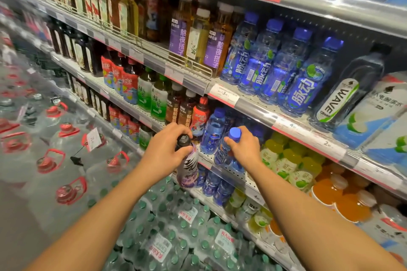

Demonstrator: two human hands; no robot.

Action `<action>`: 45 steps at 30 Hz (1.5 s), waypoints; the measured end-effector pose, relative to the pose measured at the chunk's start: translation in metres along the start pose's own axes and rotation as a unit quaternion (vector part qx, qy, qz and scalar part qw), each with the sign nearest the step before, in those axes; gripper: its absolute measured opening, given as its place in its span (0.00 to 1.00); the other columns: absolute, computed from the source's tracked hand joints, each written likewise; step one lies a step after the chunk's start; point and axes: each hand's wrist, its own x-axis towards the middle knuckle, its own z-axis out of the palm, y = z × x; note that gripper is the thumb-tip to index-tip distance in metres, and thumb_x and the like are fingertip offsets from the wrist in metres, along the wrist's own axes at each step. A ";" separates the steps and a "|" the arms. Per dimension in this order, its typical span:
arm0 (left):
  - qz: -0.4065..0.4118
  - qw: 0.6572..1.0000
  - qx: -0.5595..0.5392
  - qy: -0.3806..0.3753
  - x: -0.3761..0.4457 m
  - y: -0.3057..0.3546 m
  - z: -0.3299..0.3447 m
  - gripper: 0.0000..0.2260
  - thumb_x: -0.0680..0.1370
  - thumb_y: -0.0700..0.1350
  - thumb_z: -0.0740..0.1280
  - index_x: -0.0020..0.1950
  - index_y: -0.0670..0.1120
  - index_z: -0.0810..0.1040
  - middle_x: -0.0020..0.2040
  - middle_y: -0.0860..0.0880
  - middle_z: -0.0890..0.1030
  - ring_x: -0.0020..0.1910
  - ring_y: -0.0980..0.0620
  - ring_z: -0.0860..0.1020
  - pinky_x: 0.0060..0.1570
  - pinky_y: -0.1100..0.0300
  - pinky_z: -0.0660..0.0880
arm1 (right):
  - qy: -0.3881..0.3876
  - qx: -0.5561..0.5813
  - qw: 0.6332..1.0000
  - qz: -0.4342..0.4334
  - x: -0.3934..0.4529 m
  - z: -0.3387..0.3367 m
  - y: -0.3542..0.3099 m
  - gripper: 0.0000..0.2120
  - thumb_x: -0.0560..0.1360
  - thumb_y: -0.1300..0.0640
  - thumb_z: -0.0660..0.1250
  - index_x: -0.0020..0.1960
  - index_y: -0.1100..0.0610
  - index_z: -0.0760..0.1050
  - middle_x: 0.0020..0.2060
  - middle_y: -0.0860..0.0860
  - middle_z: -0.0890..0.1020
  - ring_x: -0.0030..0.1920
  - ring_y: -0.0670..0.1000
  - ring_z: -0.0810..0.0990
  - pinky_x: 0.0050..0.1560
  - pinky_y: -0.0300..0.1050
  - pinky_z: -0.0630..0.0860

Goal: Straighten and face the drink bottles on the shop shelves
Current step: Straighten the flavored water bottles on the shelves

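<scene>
My left hand (165,149) grips the neck of a black-capped bottle with a white and purple label (187,171), held out in front of the shelf edge (222,169). My right hand (244,147) grips a clear blue bottle with a blue cap (224,151) by its shoulder; that bottle stands tilted at the front of the same shelf. Another blue bottle (212,132) stands just behind, between the two hands. A red-capped bottle (200,116) is to its left.
Yellow-green capped bottles (286,160) and orange drinks (339,196) fill the shelf to the right. Blue sport drinks (284,68) line the shelf above. Packs of green-capped water (176,226) and big red-capped jugs (50,160) cover the floor below.
</scene>
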 end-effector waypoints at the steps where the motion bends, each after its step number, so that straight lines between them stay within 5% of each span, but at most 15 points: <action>1: -0.001 1.000 0.001 -0.002 0.000 -0.001 0.000 0.11 0.75 0.45 0.75 0.54 0.52 0.77 0.53 0.55 0.76 0.51 0.54 0.75 0.51 0.55 0.70 | 0.001 0.000 1.000 0.003 0.003 0.001 -0.002 0.18 0.76 0.45 0.73 0.57 0.56 0.73 0.48 0.56 0.82 0.46 0.57 0.77 0.44 0.52 0.74; 9: -0.007 1.000 -0.005 -0.010 -0.003 -0.005 0.009 0.11 0.76 0.45 0.74 0.54 0.54 0.75 0.52 0.55 0.75 0.51 0.53 0.75 0.50 0.53 0.72 | -0.006 -0.114 0.993 0.008 0.027 0.000 -0.011 0.27 0.80 0.47 0.70 0.72 0.59 0.66 0.60 0.63 0.80 0.59 0.68 0.79 0.55 0.56 0.76; 14: -0.008 1.000 -0.002 -0.014 -0.006 -0.004 0.015 0.11 0.75 0.46 0.74 0.53 0.55 0.75 0.51 0.57 0.75 0.49 0.54 0.75 0.46 0.56 0.67 | -0.029 -0.191 0.981 -0.029 0.039 0.000 -0.017 0.28 0.81 0.49 0.68 0.75 0.60 0.64 0.59 0.63 0.79 0.58 0.68 0.80 0.54 0.57 0.77; 25: -0.001 1.000 -0.005 -0.019 -0.007 0.000 0.019 0.11 0.75 0.47 0.74 0.53 0.55 0.75 0.50 0.58 0.74 0.48 0.55 0.75 0.48 0.54 0.72 | -0.019 -0.185 0.982 0.013 0.056 0.003 -0.022 0.19 0.80 0.49 0.70 0.61 0.63 0.73 0.57 0.64 0.81 0.60 0.64 0.78 0.53 0.52 0.75; 31: 0.003 1.000 -0.003 -0.021 -0.007 0.000 0.019 0.10 0.76 0.46 0.74 0.54 0.54 0.76 0.51 0.57 0.74 0.49 0.55 0.74 0.50 0.55 0.72 | -0.016 -0.189 0.981 0.030 0.054 0.007 -0.025 0.20 0.81 0.49 0.69 0.63 0.65 0.72 0.58 0.66 0.79 0.59 0.67 0.79 0.53 0.54 0.76; 41: 0.006 1.000 0.015 -0.022 0.003 0.012 0.035 0.11 0.75 0.50 0.75 0.53 0.57 0.76 0.50 0.59 0.74 0.48 0.55 0.75 0.47 0.55 0.71 | -0.002 -0.060 0.998 -0.003 0.001 -0.023 -0.025 0.31 0.77 0.49 0.70 0.76 0.57 0.65 0.69 0.59 0.74 0.65 0.62 0.76 0.61 0.55 0.73; 45: 0.017 0.999 0.023 -0.032 0.009 0.029 0.046 0.11 0.75 0.51 0.74 0.54 0.57 0.76 0.51 0.59 0.75 0.49 0.56 0.75 0.47 0.57 0.67 | -0.064 0.106 0.992 0.004 -0.051 -0.046 -0.001 0.15 0.73 0.49 0.73 0.59 0.49 0.79 0.49 0.48 0.85 0.48 0.51 0.83 0.54 0.53 0.80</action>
